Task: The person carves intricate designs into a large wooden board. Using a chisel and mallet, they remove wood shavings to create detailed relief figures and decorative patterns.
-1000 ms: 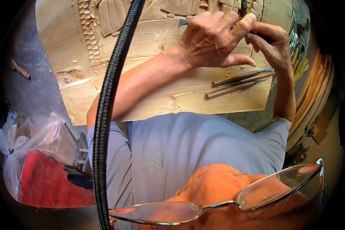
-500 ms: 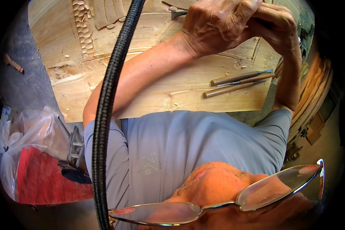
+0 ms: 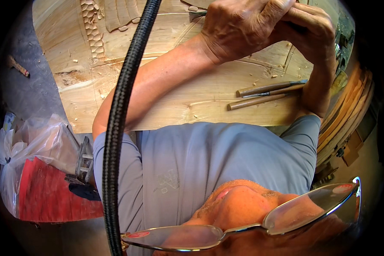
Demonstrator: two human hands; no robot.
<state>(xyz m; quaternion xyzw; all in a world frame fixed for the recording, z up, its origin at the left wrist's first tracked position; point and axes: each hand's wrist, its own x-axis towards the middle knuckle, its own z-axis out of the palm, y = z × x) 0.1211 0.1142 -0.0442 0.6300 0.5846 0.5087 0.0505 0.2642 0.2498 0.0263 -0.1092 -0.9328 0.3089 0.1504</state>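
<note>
Head view — left hand [image 3: 241, 29] touches right hand [image 3: 315, 33], both curled.

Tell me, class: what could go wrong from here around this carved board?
The three wooden-handled tools lie with one end close to the right forearm; a sideways move might knock them or scratch the skin.
The left hand and right hand are close together above the carved board, so one slipping might jar the other.
A flared metal blade shows beside the left hand, which might brush its edge.
</note>
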